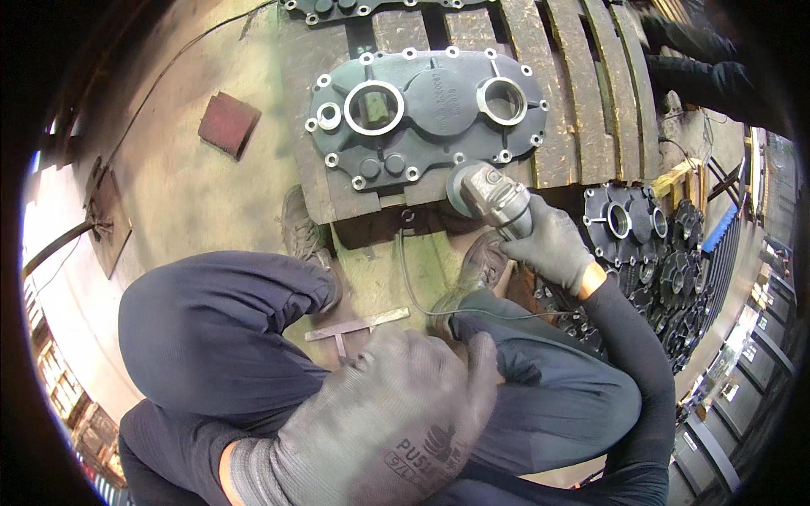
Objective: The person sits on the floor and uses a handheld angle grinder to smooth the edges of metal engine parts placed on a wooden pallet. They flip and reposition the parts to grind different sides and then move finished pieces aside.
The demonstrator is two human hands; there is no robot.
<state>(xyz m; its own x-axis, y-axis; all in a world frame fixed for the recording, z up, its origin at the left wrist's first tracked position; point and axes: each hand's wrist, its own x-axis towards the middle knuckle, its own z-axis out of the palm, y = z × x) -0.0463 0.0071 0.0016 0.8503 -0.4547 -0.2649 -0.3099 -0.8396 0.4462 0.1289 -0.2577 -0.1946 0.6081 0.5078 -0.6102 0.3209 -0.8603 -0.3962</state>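
The right hand (553, 249), in a grey knitted glove, is wrapped around the silver-and-grey metal angle grinder (499, 196). Its round grey disc (458, 189) sits just beside the near edge of the broad black cast-metal cover (437, 133), which lies flat on the brown slatted wooden pallet (558, 156); contact with that edge cannot be judged. The left hand (380, 422), gloved alike, is near the body, well apart from the cover; its fingers are hidden, so I cannot tell whether it holds anything.

With one hand on the grinder, a disc catching on a bolt boss could kick it towards the near side, where the right knee (565, 405) and dark shoe (483, 263) are. Whether the disc is spinning does not show. The thin grey cable (406, 268) loops between the feet and over the right leg; a shifted foot could snag it. No clamp is visible on the cover, so a hard push might slide it.
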